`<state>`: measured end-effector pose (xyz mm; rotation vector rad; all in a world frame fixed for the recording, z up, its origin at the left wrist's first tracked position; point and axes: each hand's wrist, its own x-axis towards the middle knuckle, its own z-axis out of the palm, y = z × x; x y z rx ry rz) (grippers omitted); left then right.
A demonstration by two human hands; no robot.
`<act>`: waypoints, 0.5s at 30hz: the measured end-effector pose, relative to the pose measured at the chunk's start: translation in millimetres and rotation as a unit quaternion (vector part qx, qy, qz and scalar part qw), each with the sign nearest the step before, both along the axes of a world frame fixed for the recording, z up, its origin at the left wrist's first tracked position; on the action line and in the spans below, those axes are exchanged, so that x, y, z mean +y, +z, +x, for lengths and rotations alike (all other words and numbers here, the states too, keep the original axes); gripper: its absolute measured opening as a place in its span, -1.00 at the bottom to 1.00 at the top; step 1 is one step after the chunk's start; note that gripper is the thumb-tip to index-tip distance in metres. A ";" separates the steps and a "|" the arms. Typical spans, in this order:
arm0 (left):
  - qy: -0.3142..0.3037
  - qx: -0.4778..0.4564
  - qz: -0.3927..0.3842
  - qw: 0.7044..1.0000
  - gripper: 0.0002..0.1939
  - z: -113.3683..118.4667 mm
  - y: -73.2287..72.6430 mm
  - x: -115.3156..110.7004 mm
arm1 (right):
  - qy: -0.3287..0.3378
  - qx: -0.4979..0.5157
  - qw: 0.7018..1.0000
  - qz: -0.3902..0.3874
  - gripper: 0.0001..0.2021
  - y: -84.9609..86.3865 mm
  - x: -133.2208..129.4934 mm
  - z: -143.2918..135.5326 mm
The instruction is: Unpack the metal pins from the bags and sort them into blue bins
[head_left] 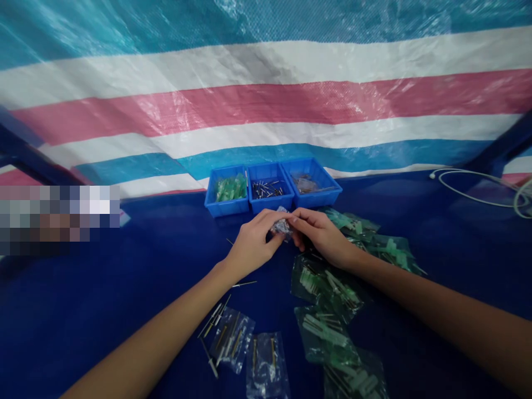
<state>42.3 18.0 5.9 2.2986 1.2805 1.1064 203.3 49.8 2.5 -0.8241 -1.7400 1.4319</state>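
Observation:
Between my two hands, in front of the blue bins, is a small clear plastic bag [282,226] with shiny contents that I cannot make out. The fingers of my left hand [254,241] close on its left side. From the right, my right hand [319,233] pinches its edge. Loose rivets [214,318] lie on the blue table at the lower left. Beside them are a clear bag of screws and pale pins [233,339] and another clear bag with two screws [266,363]. Below my right hand lie bags with green wall plugs and screws [330,282].
Three blue bins stand at the back: one with green packets [230,188], a middle bin [270,172] with rivets, and a right bin [328,191] with small clear bags. A white cable [474,202] lies at the right. A striped tarp [266,100] hangs behind.

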 end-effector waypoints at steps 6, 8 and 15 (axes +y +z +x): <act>0.034 -0.013 -0.010 0.999 -0.86 0.9 3.4 1.1 | -0.024 -0.008 0.999 0.024 -0.62 -1.5 -0.1 -1.3; 0.045 -0.011 -0.014 0.999 -0.79 0.8 4.2 1.1 | -0.039 -0.003 0.999 0.035 -0.62 -1.9 -1.4 -1.0; 0.058 -0.009 -0.019 0.998 -0.76 -0.4 2.4 -0.1 | -0.015 -0.021 0.998 0.054 -0.68 1.2 -4.9 -0.2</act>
